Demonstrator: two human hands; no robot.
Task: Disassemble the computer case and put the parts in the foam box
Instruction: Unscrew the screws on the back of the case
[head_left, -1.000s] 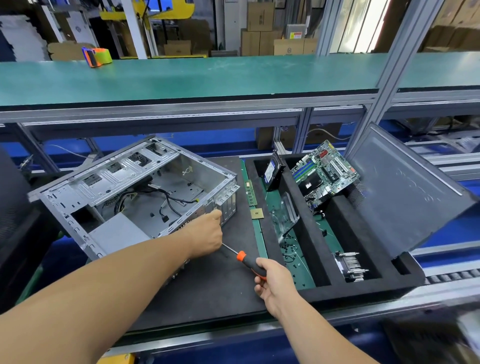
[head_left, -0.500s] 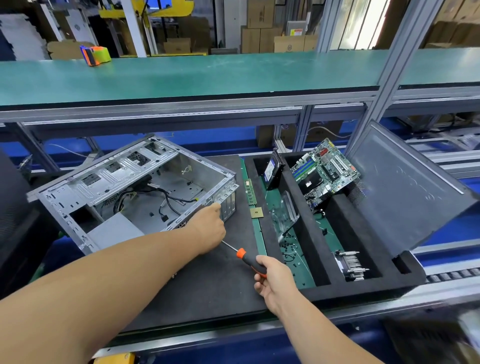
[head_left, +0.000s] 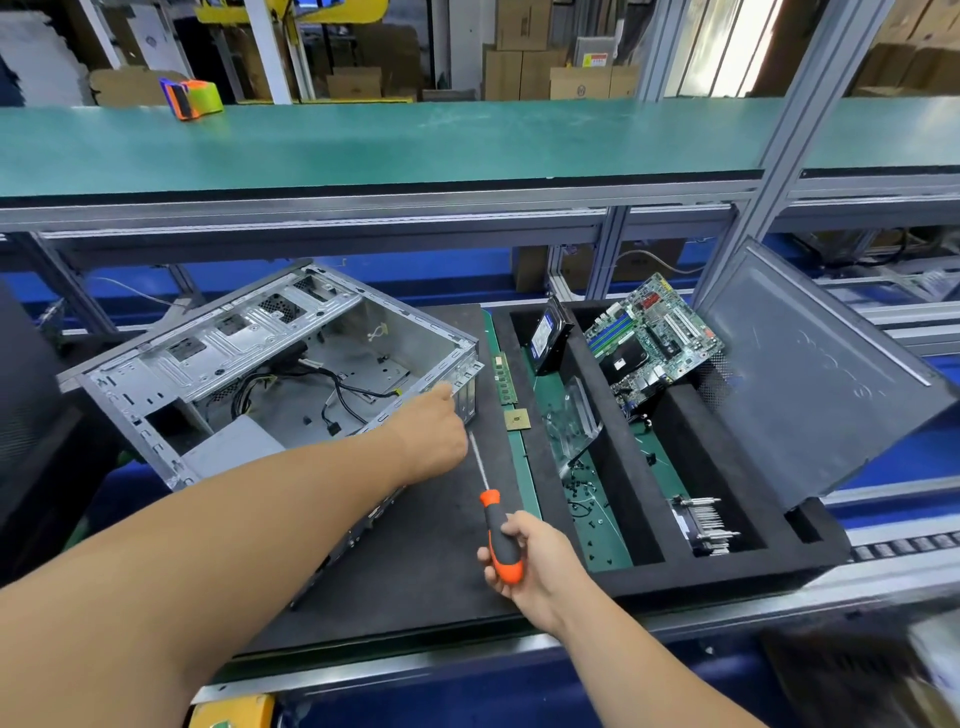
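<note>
The open metal computer case lies on a black mat, with loose black cables and a grey power supply inside. My left hand grips the case's near right edge. My right hand holds an orange-and-black screwdriver, its shaft pointing up toward my left hand. To the right stands the black foam box. It holds a hard drive, a motherboard, a heatsink, a clear plastic piece and several loose screws.
A memory stick and a CPU chip lie on the green strip between mat and foam box. A grey side panel leans against the box's right side. A green shelf with a tape dispenser runs above.
The screwdriver has swung from a slant to nearly upright, its tip drawn away from under my left hand. My left hand has shifted slightly up along the case edge.
</note>
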